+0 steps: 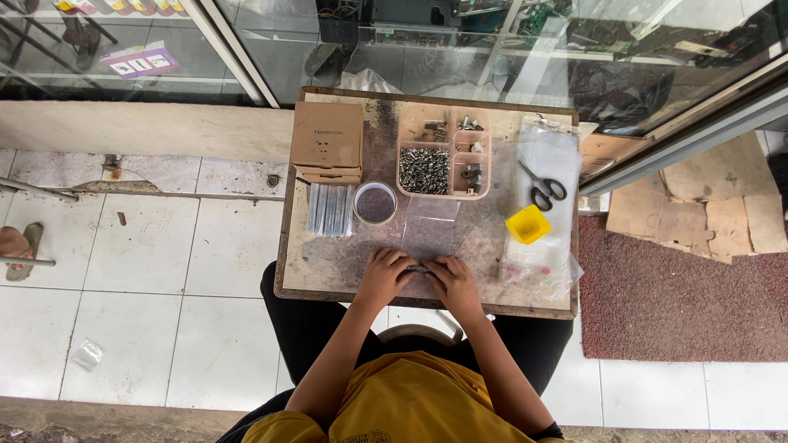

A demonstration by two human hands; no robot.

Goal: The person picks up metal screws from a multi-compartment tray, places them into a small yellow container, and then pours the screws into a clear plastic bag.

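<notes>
My left hand [384,275] and my right hand [452,279] meet at the near edge of a small worn table [480,238]. Between their fingertips they pinch a small dark metal part [419,268]; both hands touch it. A clear plastic bag [428,230] lies flat just beyond the fingers. Farther back stands a pink compartment tray [444,125] with a heap of silver screws [424,171] and a few small fittings in its other cells.
A cardboard box [327,141] sits at the back left, above a bundle of clear tubes [330,210] and a round lidded cup [375,203]. Scissors [542,187] and a yellow cup [528,225] rest on plastic sheeting at right. Tiled floor, a red mat [673,295], glass shopfront behind.
</notes>
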